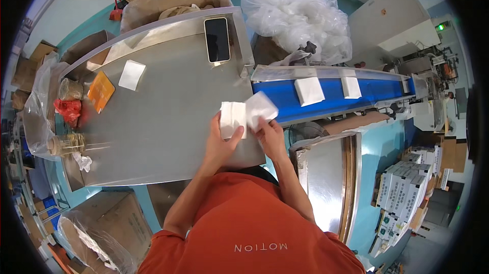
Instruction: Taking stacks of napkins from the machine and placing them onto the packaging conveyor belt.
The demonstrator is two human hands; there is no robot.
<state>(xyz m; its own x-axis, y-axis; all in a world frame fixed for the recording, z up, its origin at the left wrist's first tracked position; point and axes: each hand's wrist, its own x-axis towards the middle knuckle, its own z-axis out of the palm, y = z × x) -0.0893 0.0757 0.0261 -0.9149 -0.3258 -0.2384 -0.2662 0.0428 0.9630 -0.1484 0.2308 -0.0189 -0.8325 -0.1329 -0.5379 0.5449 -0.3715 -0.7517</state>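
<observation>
My left hand (224,144) grips a white stack of folded paper napkins (233,113) upright above the right end of the steel table (163,121), thumb across its front. Beside it, my right hand (271,139) holds a second white napkin stack (262,107) by its lower edge. That one is tilted and slightly blurred, and the two stacks sit edge to edge. On the blue conveyor belt (333,89) to the right lie a nearer napkin stack (309,91) and a farther napkin stack (351,87).
A phone (217,40) lies at the table's back right. Farther left are a white square (132,75), an orange packet (101,92), red plastic (69,112) and a tape roll (65,144). Clear plastic bags (300,14) heap behind the belt; a steel-topped surface (323,182) stands right.
</observation>
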